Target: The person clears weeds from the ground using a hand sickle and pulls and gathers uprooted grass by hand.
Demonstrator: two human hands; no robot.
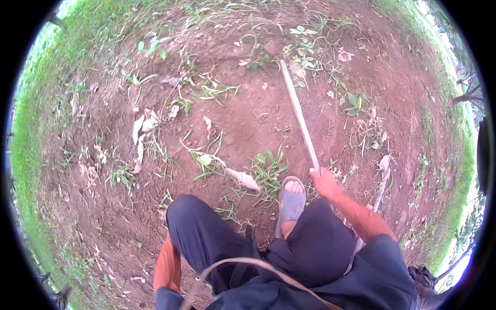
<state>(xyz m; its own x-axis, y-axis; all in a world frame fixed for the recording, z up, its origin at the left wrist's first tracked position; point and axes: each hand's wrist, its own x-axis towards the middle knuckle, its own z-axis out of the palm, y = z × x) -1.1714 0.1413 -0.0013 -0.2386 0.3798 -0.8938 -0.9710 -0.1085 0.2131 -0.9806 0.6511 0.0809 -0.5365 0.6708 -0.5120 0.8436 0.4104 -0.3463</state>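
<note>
one hand (323, 181) grips one pole (299, 114); one sandal (292, 203).

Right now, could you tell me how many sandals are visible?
1: the grey sandal, on a foot between the right hand and the green tuft. Another may be hidden, since the other foot is not visible.

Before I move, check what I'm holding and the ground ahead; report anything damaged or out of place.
Nothing stands out. The pole in the right hand shows no break, the sandal looks properly worn, and the withered leaf near it seems ordinary litter.
</note>
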